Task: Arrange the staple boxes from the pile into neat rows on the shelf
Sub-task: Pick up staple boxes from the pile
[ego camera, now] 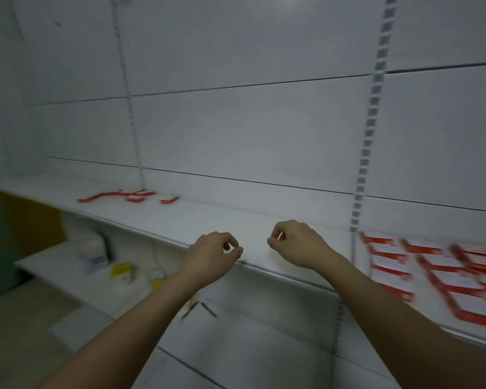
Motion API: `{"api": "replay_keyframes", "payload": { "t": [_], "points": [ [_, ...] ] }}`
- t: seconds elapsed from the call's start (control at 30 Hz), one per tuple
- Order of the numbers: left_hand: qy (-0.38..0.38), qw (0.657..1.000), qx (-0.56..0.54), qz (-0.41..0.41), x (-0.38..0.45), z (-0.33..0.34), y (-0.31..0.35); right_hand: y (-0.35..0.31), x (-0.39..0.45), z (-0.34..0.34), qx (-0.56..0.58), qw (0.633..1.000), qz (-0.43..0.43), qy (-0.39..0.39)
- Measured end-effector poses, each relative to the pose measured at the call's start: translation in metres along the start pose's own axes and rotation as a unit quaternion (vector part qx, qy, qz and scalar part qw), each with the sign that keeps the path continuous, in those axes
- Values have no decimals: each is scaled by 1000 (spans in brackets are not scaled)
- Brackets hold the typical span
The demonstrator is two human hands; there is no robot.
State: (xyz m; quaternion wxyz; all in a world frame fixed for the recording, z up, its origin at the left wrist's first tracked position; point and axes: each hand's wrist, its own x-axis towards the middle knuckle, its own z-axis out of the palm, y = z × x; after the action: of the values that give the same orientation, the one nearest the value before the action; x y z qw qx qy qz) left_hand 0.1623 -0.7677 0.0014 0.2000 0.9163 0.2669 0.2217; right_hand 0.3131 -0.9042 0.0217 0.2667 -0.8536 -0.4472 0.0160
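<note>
Several red-and-white staple boxes lie in blurred rows on the white shelf at the right. A few more staple boxes sit loosely at the shelf's far left, against the back wall. My left hand hovers over the shelf's front edge near the middle, fingers loosely curled, holding nothing. My right hand hangs a little to its right above the bare shelf, fingers also curled, with nothing visible in it. Both hands are apart from every box.
A slotted metal upright runs up the back wall right of the hands. Below at the left, a lower shelf holds a white container and yellow packets. The frame is motion-blurred.
</note>
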Motion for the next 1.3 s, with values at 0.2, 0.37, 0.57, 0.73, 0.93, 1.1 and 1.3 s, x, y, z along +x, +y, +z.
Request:
{"api": "replay_keyframes", "payload": {
  "t": [0.2,0.37,0.57,0.73,0.93,1.1,1.3],
  "points": [
    [43,995,50,-80,-23,-67,-112,-107,63,63,11,997,-59,-56],
    [69,987,74,-129,-24,-101,-182,-180,116,121,22,990,-113,-88],
    [100,976,116,-158,23,-130,-266,-241,195,196,37,980,-161,-109],
    [102,971,122,-176,86,-141,-335,-277,274,253,72,975,-169,-122],
    [116,969,109,-190,161,-167,-405,-304,367,288,90,972,-169,-136],
    [112,969,94,-201,189,-165,-462,-325,411,333,88,967,-180,-155],
    [154,964,63,-209,248,-183,-531,-358,458,369,63,964,-180,-185]
  ]
}}
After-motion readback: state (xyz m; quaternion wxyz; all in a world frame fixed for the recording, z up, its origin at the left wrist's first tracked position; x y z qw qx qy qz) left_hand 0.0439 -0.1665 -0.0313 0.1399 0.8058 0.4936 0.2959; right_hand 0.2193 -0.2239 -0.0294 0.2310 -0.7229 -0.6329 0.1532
